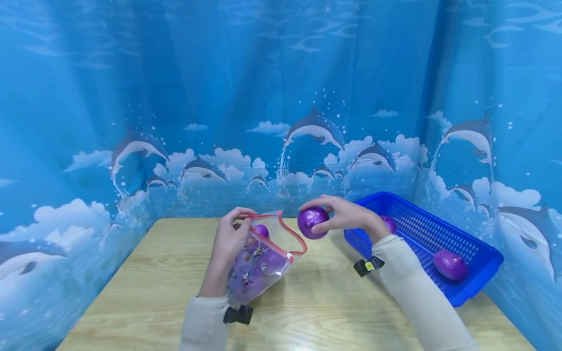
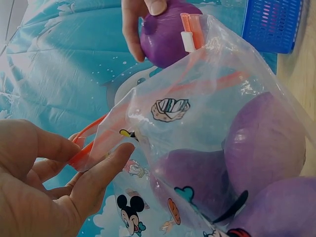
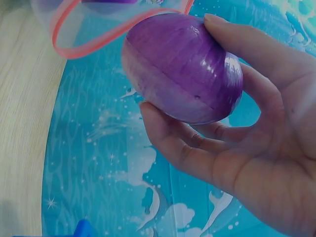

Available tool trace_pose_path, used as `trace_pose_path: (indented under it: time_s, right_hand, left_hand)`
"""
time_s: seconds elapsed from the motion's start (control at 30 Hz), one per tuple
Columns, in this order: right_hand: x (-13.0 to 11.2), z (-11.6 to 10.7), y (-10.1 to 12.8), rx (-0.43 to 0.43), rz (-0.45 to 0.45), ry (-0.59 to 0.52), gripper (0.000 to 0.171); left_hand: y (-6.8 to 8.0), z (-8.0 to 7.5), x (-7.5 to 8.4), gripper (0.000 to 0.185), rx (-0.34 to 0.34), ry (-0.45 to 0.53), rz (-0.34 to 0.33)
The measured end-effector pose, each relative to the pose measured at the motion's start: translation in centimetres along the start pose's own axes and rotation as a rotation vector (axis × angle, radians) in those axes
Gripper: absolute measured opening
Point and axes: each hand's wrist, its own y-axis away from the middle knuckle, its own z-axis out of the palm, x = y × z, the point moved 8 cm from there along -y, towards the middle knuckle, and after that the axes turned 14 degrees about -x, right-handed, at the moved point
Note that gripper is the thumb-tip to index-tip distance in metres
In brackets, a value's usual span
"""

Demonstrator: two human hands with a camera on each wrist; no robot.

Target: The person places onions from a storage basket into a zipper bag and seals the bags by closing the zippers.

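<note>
My left hand (image 1: 231, 236) pinches the red-edged rim of a clear zip bag (image 1: 274, 246) printed with cartoon figures. The bag's mouth gapes toward the right, and a white slider (image 2: 187, 41) sits on its red zip. Several purple onions (image 2: 266, 143) lie inside, seen through the plastic. Just right of the mouth, my right hand (image 1: 344, 214) holds a shiny red onion (image 1: 312, 223) between thumb and fingers. In the right wrist view the same onion (image 3: 182, 69) appears close up, apart from the red zip edge.
A blue perforated basket (image 1: 432, 229) stands at the right of the wooden table (image 1: 175, 273). It holds a red onion (image 1: 451, 266) near its front end and another (image 1: 388, 224) partly behind my right forearm. A dolphin-print curtain (image 1: 246, 97) hangs behind the table.
</note>
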Motion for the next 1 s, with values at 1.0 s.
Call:
trace_pose_path:
  time_s: [1.0]
  right_hand:
    - [-3.7, 3.8, -1.6, 0.066, -0.131, -0.035, 0.061]
  left_hand:
    - [-0.1, 0.5, 0.1, 0.021, -0.014, -0.023, 0.015]
